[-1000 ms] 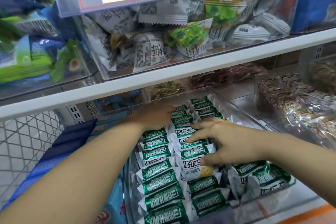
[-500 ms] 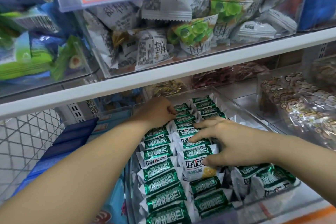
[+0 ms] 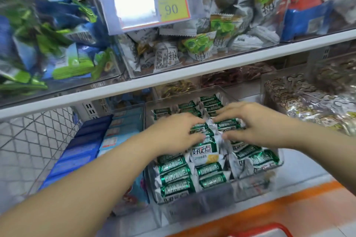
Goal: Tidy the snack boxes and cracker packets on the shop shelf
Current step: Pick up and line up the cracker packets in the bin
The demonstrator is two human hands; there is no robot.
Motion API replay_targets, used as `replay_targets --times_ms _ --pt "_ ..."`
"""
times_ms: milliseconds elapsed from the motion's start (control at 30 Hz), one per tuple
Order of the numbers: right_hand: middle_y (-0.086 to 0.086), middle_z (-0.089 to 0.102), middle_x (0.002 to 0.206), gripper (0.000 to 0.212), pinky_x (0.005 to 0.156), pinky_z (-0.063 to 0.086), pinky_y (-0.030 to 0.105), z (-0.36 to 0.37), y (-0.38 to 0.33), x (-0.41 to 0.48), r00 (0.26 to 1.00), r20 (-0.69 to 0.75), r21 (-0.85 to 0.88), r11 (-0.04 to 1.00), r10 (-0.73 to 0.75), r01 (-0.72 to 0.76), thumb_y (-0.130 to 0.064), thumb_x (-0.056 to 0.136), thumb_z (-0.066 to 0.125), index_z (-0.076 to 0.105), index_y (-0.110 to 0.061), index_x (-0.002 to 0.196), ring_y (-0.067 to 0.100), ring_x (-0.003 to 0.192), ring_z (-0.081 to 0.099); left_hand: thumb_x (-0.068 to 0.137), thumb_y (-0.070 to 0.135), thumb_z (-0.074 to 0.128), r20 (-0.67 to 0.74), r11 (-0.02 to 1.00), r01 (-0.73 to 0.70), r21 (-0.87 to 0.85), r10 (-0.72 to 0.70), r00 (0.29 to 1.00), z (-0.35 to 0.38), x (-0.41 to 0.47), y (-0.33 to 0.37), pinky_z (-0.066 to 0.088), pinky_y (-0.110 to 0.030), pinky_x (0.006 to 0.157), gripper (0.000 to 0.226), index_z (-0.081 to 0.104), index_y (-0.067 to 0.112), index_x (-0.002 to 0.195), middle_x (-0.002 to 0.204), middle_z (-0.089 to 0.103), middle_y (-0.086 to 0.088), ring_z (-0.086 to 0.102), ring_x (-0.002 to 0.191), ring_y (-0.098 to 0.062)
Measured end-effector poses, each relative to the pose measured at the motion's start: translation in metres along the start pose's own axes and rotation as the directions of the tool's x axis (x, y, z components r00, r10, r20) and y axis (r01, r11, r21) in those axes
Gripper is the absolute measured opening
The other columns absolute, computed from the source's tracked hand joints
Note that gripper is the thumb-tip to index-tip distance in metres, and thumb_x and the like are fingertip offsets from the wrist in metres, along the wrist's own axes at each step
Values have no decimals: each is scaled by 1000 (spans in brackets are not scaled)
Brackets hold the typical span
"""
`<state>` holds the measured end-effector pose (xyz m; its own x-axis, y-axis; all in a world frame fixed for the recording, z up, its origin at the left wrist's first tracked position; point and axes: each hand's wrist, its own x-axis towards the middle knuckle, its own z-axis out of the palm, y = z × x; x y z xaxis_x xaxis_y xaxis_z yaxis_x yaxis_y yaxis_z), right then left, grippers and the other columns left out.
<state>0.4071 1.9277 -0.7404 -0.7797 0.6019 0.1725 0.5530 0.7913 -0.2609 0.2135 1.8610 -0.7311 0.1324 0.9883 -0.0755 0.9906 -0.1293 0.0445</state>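
I cannot see the packets (image 3: 174, 176) under my left hand (image 3: 176, 133) and right hand (image 3: 248, 127); both palms cover the middle rows of the clear tray (image 3: 212, 206), and I cannot tell whether the fingers pinch anything. The tray's front wall is smeared by blur. A red rim (image 3: 269, 230) at the bottom edge is cut off. On the price tag (image 3: 150, 5), the left panel is washed out white, and the small print above the 90 is unreadable. The blue and green bags (image 3: 57, 44) toward the upper shelf's left end are streaked.

White shelf board (image 3: 173, 75); wire mesh side panel (image 3: 34, 140).
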Motion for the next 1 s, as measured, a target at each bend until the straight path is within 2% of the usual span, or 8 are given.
replay_targets --times_ms 167,333,533,633,733,800,867,1000 --pt "-16 55 132 38 101 36 23 -9 14 -61 995 36 -24 995 93 -93 -34 84 66 61 -38 121 5 122 49 95 53 41 140 984 50 171 -74 987 26 -4 25 6 -56 116 72 0 35 151 161 -1 0 6 147 -24" --pt "-22 52 129 38 111 18 29 7 7 -77 997 36 -200 978 66 -57 -43 86 60 55 -43 124 5 137 23 96 38 49 57 968 141 208 -156 986 32 11 32 10 -58 112 69 6 34 151 159 16 -1 26 142 -26" --pt "-16 51 123 32 117 2 41 19 3 -73 996 -22 -163 983 82 -84 -50 89 55 57 -45 120 8 129 33 94 36 52 56 974 147 170 -159 986 20 7 35 14 -56 111 68 13 37 150 154 27 0 33 137 -26" --pt "-18 60 114 24 117 2 39 17 3 -76 989 -132 -89 993 62 -74 -44 88 58 64 -38 111 7 120 44 94 40 51 -52 990 124 68 -120 991 12 -9 39 13 -52 113 60 23 37 147 153 29 4 33 137 -22" --pt "-17 64 95 11 112 21 38 5 -4 -80 955 -291 76 996 64 -44 -33 88 63 64 -35 99 10 98 55 94 42 51 -191 989 29 -144 -56 980 7 -34 54 23 -43 114 50 37 38 141 148 37 9 38 133 -15" --pt "-15 62 91 11 91 43 31 -5 -14 -86 931 -360 198 980 67 6 -29 87 64 59 -37 94 9 88 57 91 40 56 -256 929 -64 -366 -35 966 5 -53 66 32 -27 106 45 45 38 135 140 44 16 41 128 -6" --pt "-12 64 92 11 72 48 28 -11 -30 -95 932 -357 286 957 58 50 -28 87 63 61 -35 95 7 83 60 88 38 63 -287 855 -145 -497 -4 958 5 -72 79 36 -13 94 40 51 42 125 128 51 22 45 118 4" --pt "-16 70 89 16 76 50 23 -4 -64 -114 940 -328 486 870 93 83 -25 80 71 68 -32 95 1 83 64 84 27 70 -318 750 -185 -635 -35 947 14 -102 88 46 -10 76 20 60 42 92 89 65 26 60 83 8"
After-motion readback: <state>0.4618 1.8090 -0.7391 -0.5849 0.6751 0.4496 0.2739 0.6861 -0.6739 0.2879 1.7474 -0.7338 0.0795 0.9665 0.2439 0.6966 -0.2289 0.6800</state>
